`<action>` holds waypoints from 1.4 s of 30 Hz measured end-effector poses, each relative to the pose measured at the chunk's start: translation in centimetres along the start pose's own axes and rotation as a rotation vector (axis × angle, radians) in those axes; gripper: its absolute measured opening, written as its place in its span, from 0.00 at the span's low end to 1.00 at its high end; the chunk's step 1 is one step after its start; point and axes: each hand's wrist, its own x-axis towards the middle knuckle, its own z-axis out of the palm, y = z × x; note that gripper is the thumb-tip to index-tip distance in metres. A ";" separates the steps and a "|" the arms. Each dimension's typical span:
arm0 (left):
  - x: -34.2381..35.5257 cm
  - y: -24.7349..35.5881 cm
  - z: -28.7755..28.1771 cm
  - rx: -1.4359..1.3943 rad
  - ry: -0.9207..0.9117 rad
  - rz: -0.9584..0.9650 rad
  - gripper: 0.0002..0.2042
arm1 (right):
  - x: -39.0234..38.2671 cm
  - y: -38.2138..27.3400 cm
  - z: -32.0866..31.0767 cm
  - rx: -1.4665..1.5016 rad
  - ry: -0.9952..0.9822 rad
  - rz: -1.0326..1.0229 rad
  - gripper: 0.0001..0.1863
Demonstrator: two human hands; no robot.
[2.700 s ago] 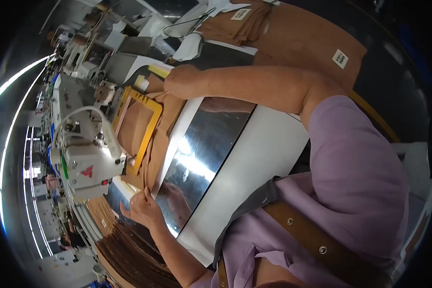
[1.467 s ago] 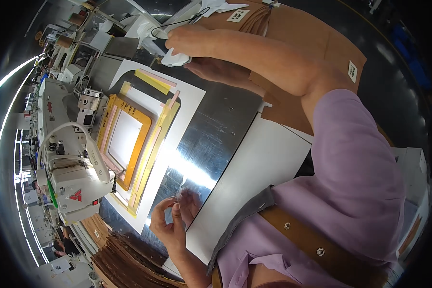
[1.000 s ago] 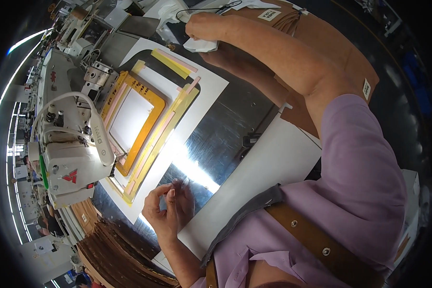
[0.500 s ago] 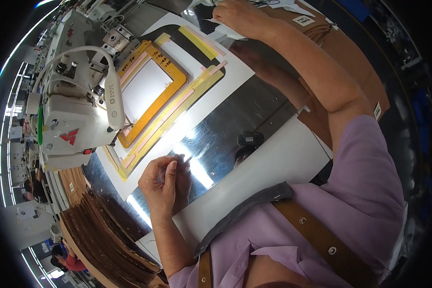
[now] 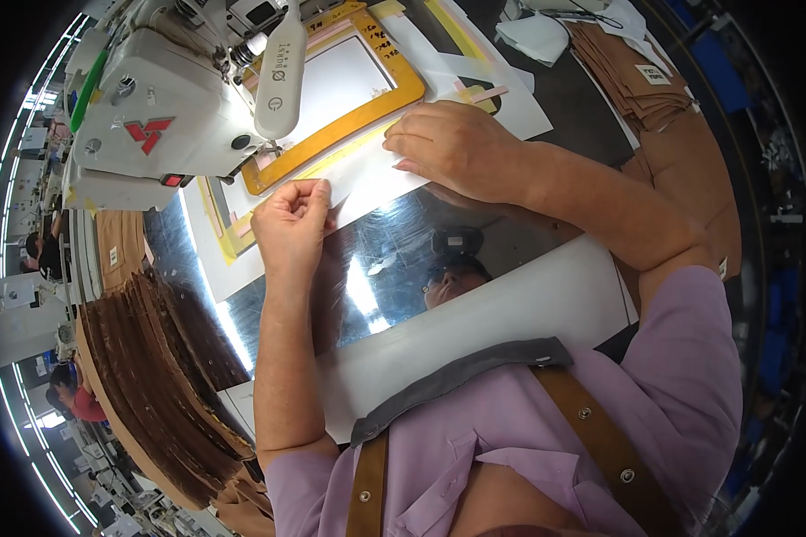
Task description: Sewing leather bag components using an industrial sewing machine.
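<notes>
My left hand (image 5: 291, 219) hovers at the front edge of the white sheet, thumb and fingers pinched together; whatever sits in the pinch is hidden. To its right, my right hand (image 5: 461, 148) bends over the same sheet with its fingers closed and pointing left, and I cannot make out what they hold. Beyond both hands lies an orange frame (image 5: 340, 125) around a white panel, under the head of a white sewing machine (image 5: 166, 116). Yellow and pink tape strips (image 5: 358, 143) run along the template beneath the frame.
Stacked dark brown pieces (image 5: 143, 376) stand on the left. Lighter brown pieces (image 5: 618, 80) lie at the far right, beside a folded white cloth (image 5: 533, 38). A shiny metal tabletop (image 5: 376, 259) spreads before me, with a white board (image 5: 475, 331) along its near edge.
My right hand has come back from the far right of the table to the template. My left hand has moved forward toward the frame. The view has shifted.
</notes>
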 end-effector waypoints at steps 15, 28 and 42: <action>-3.9 0.7 -0.2 0.946 0.000 0.868 0.31 | -0.7 -0.2 0.3 -0.113 -0.256 0.161 0.45; -0.2 -1.1 -1.8 1.107 -0.168 0.564 0.53 | -0.3 0.0 0.9 -0.141 -0.332 0.214 0.49; 0.2 -1.6 -2.1 0.986 -0.161 0.630 0.52 | -0.4 0.1 0.8 -0.175 -0.303 0.235 0.53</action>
